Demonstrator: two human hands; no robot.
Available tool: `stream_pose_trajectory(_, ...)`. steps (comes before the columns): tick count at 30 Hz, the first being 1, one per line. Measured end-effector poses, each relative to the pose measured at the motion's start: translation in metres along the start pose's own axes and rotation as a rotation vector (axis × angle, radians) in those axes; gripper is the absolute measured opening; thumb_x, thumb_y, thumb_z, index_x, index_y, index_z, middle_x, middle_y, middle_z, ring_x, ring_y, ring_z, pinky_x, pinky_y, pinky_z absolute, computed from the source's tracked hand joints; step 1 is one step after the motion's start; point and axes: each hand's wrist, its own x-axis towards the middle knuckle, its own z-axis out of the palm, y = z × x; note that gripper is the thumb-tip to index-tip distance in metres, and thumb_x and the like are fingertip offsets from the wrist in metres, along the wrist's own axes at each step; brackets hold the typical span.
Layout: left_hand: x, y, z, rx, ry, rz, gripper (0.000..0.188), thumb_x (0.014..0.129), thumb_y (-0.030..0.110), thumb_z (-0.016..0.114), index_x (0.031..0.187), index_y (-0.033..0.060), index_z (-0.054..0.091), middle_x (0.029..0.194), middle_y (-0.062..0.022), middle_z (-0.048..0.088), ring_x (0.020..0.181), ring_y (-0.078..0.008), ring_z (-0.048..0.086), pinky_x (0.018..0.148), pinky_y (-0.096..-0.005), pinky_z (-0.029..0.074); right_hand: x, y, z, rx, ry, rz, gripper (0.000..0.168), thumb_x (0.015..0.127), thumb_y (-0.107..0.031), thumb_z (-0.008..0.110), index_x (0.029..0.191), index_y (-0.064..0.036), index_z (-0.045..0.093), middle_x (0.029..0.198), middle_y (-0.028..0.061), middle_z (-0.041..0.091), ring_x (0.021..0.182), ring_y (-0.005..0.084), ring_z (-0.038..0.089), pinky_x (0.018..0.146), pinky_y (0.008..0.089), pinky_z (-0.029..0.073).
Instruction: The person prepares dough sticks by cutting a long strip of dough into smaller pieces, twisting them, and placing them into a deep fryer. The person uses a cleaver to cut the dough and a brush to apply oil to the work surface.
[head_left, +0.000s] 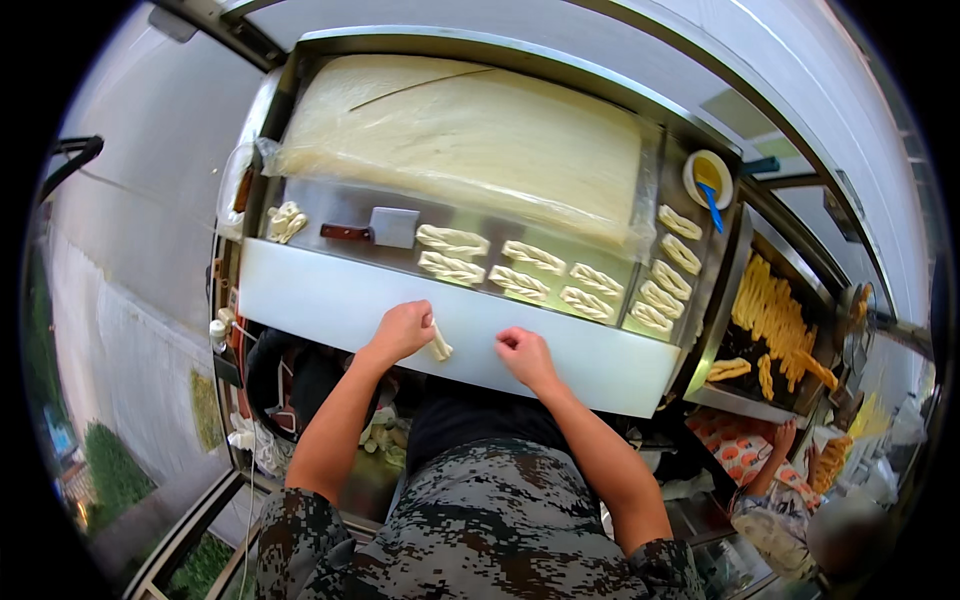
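A short piece of raw dough (441, 343) hangs from my left hand (405, 330), which grips its upper end over the long white cutting board (600, 382). My right hand (525, 356) is a little to the right above the same board. Its fingers are curled in, and nothing shows between them. Beyond the board, several twisted raw dough pieces (519, 283) lie in pairs on the metal worktop (341, 199). A cleaver (394, 227) with a brown handle rests left of them, beside a small heap of dough scraps (286, 222).
A large dough slab (465, 142) under plastic film fills the back. More raw twists (670, 280) line the right side, below a white bowl (707, 180) with a blue brush (709, 202). Fried dough sticks (772, 315) fill a fryer (724, 300), with another person (780, 517) near it.
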Motion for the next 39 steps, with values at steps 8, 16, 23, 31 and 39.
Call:
stream_pose_trajectory(8, -0.007, 0.083, -0.010, -0.999, -0.531, -0.151, 0.017, 0.083, 0.012, 0.066, 0.092, 0.0081, 0.053, 0.085, 0.0011, 0.053, 0.076, -0.0086, 0.050, 0.067, -0.0253, 0.043, -0.026, -0.012, -0.035, 0.400, -0.346, -0.104, 0.036, 0.079, -0.017, 0.075, 0.110, -0.002, 0.067, 0.102, 0.0062, 0.070, 0.092, 0.0161, 0.064, 0.084, 0.0301, 0.050)
stream_pose_trajectory(16, 0.023, 0.160, 0.078, -1.307, -0.412, 0.003, 0.060, 0.080, 0.001, 0.066, 0.135, 0.0050, 0.042, 0.093, -0.0033, 0.055, 0.086, -0.0120, 0.059, 0.073, -0.0268, 0.050, -0.063, 0.028, -0.083, 1.061, -0.025, 0.211, 0.024, 0.087, -0.016, 0.072, 0.104, -0.002, 0.065, 0.091, 0.0025, 0.066, 0.079, 0.0110, 0.060, 0.076, 0.0262, 0.049)
stream_pose_trajectory(23, 0.036, 0.196, 0.105, -0.851, -0.615, 0.162, 0.046, 0.081, -0.002, 0.065, 0.125, 0.0049, 0.055, 0.109, -0.0030, 0.061, 0.098, -0.0100, 0.058, 0.085, -0.0260, 0.048, -0.087, 0.043, -0.121, 1.371, 0.207, 0.046, 0.023, 0.089, -0.011, 0.069, 0.110, -0.005, 0.062, 0.100, 0.0055, 0.067, 0.089, 0.0159, 0.065, 0.088, 0.0336, 0.050)
stream_pose_trajectory(31, 0.030, 0.208, 0.125, -0.909, -0.321, -0.117, 0.039, 0.081, 0.001, 0.065, 0.120, 0.0025, 0.059, 0.087, -0.0030, 0.067, 0.084, -0.0112, 0.062, 0.075, -0.0256, 0.048, -0.113, 0.079, -0.128, 1.208, 0.421, 0.403, 0.034, 0.087, -0.011, 0.067, 0.119, -0.006, 0.055, 0.093, 0.0044, 0.063, 0.077, 0.0121, 0.061, 0.064, 0.0251, 0.051)
stream_pose_trajectory(39, -0.003, 0.278, 0.158, -0.253, -0.062, 0.638, 0.046, 0.079, 0.018, 0.073, 0.121, 0.0099, 0.058, 0.088, -0.0116, 0.067, 0.084, -0.0307, 0.065, 0.073, -0.0395, 0.053, -0.119, 0.091, -0.125, 1.694, 0.546, 0.283, 0.047, 0.099, -0.048, 0.049, 0.118, -0.005, 0.054, 0.102, 0.0047, 0.063, 0.089, 0.0175, 0.062, 0.077, 0.0306, 0.051)
